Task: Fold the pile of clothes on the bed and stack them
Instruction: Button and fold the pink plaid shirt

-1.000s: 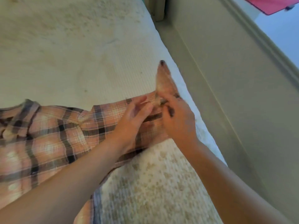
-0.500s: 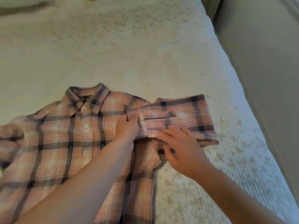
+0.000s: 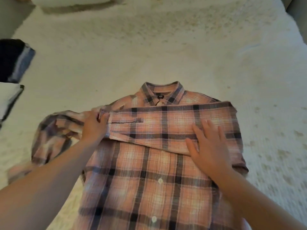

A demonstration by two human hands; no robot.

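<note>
Cream textured bedspread (image 3: 116, 52); pink-and-navy plaid button shirt (image 3: 149, 180) lies frame centre. Left hand (image 3: 93, 126) pinches the folded sleeve's cuff (image 3: 106, 123); right hand (image 3: 209, 145), fingers spread, flattens it. Risk: releasing the cuff lets the sleeve spring back.

One plaid button-up shirt (image 3: 149, 180) on one bed (image 3: 116, 55). Two hands: left hand (image 3: 93, 125), right hand (image 3: 210, 148). Two folded garments at the left edge: one dark (image 3: 15, 58), one white (image 3: 9, 98).
</note>
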